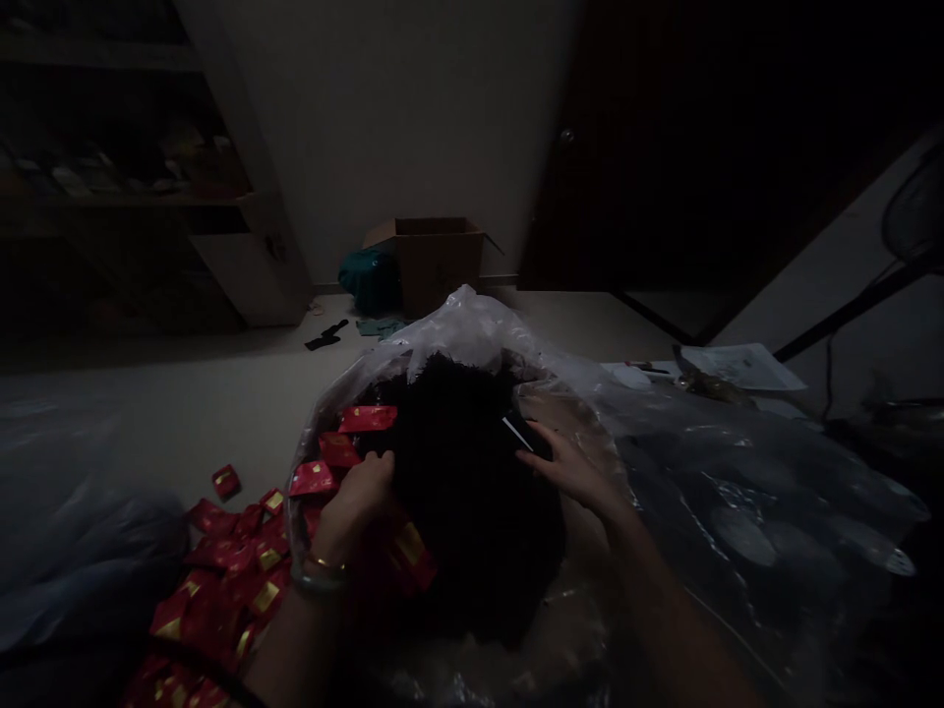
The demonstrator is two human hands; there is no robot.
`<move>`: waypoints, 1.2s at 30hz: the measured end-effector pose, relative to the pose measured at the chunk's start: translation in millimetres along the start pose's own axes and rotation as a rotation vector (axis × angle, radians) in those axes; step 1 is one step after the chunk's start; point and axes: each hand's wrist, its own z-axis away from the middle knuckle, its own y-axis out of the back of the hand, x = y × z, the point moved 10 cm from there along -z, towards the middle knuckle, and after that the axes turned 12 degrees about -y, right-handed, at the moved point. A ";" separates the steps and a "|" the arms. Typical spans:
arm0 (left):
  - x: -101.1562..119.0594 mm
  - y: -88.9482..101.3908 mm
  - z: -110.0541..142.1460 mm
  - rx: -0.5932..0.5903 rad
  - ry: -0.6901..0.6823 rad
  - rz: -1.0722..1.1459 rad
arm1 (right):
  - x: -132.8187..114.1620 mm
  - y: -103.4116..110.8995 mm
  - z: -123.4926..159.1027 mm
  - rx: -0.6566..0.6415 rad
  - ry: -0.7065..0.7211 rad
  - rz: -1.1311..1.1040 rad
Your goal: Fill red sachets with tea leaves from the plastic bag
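In front of me a large clear plastic bag [472,320] stands open around a black, shaggy-edged mass [472,492], too dark to identify surely. My left hand [361,497] is closed at the mass's left side, its fingertips pressed together; what they grip is hidden. Several red packets, one of them a shiny red packet [314,479], lie by that hand inside the bag's rim. Another red packet with a gold label [411,543] rests below it. On the right, my right hand [564,464] grips a dark object with a white edge [517,433] over the mass.
A pile of red and gold packets [236,551] spreads over the floor at left, beside a bulky plastic-covered thing [88,551]. Clear plastic sheeting [744,521] covers the right. Farther off are a cardboard box [439,265], a teal bag [371,280] and a white tray [744,366].
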 end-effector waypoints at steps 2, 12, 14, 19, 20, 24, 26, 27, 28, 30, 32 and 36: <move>9.0 -0.9 0.2 -0.013 -0.020 -0.030 | 0.4 -3.8 0.7 -0.030 -0.015 0.023; 18.6 -1.3 -0.6 -0.067 0.045 -0.125 | 46.2 -32.9 -22.4 -0.075 -0.062 0.392; 19.0 -4.6 -2.3 -0.072 0.024 -0.105 | 61.8 -32.5 -29.1 -0.037 -0.097 0.481; 16.7 -6.5 -5.0 -0.050 0.005 -0.083 | 81.9 -29.8 -32.4 0.008 -0.179 0.556; 16.5 -6.4 -5.1 -0.047 0.001 -0.076 | 81.0 -29.7 -31.7 0.016 -0.191 0.569; 15.5 -5.8 -5.1 -0.048 -0.005 -0.039 | 51.3 -35.1 -22.0 0.033 -0.165 0.593; 15.4 -5.3 -5.6 -0.046 -0.008 -0.022 | 21.3 -47.6 -7.6 -0.015 -0.087 0.572; 15.4 -4.9 -5.9 -0.045 -0.008 -0.013 | 4.5 -58.3 3.4 -0.071 -0.032 0.551; 15.4 -4.4 -6.2 -0.042 -0.009 -0.006 | -12.9 -78.6 19.2 -0.216 0.053 0.513; 15.1 -2.8 -6.5 -0.037 -0.009 0.003 | -43.6 -120.6 60.7 -0.512 0.223 0.470; 14.2 -0.6 -6.1 -0.032 -0.009 0.005 | -60.0 -149.7 94.0 -0.612 0.359 0.596; 10.6 4.6 -4.5 -0.017 -0.011 0.004 | -58.8 -175.9 108.4 -0.557 0.428 0.806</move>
